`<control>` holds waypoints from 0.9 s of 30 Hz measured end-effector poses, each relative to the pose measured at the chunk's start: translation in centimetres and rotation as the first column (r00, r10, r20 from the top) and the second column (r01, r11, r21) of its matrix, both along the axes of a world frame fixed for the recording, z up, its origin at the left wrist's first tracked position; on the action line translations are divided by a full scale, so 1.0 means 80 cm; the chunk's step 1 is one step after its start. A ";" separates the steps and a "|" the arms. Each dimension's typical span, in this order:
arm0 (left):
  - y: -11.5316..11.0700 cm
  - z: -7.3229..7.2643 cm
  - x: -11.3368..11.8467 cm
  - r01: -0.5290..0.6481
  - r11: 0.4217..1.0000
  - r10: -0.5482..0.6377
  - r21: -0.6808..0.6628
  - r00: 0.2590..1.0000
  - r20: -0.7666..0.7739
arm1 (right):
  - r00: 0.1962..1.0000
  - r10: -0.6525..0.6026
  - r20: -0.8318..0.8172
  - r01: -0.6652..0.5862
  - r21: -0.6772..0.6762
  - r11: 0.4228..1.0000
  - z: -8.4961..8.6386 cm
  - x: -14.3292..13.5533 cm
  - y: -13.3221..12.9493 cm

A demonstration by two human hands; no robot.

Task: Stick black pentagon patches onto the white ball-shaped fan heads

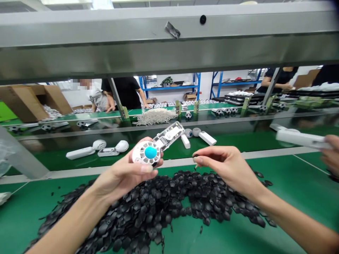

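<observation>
My left hand (129,165) grips a white handheld fan (141,152) by its round head, which has a slotted ring and a blue centre. The fan's handle (169,135) angles up to the right, its inside exposed. Off to the right, my right hand (225,164) pinches a small black plastic piece (195,155) between thumb and fingertip, apart from the fan. Below both hands spreads a large pile of black plastic pieces (148,208) on the green tabletop (296,211).
Several white fans, such as this one (81,152), lie on the green conveyor belt (156,163) beyond. A co-worker's hand (331,151) holds a white fan (302,137) at the right. A metal beam (159,53) crosses overhead. People stand across the line, near cardboard boxes (34,102).
</observation>
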State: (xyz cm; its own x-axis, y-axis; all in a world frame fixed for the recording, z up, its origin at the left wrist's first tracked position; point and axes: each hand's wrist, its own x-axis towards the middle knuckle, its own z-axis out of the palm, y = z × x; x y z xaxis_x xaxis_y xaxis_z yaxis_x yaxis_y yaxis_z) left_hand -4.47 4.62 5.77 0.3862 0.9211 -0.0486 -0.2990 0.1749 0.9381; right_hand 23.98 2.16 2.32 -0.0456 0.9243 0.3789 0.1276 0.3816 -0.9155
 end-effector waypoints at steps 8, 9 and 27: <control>-0.017 -0.021 0.046 0.045 0.979 0.013 -0.199 0.960 0.280 | 0.997 0.017 -0.070 -0.020 -0.039 0.999 0.001 -0.007 -0.008; -0.018 -0.023 0.049 0.047 0.976 0.016 -0.211 0.958 0.287 | 0.996 0.037 -0.084 -0.043 -0.064 0.997 0.000 -0.009 -0.010; -0.053 -0.057 0.086 0.021 1.000 -0.021 -0.006 1.000 -0.008 | 0.988 0.075 0.135 -0.070 -0.041 0.997 -0.017 -0.040 -0.029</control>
State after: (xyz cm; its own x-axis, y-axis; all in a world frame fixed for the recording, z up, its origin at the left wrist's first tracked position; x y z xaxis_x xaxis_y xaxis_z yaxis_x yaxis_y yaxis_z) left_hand 2.44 0.37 1.21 0.4047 0.9127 -0.0569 -0.2879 0.1862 0.9394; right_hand 20.82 -0.15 0.93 -0.1623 0.9296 0.3309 0.2251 0.3614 -0.9048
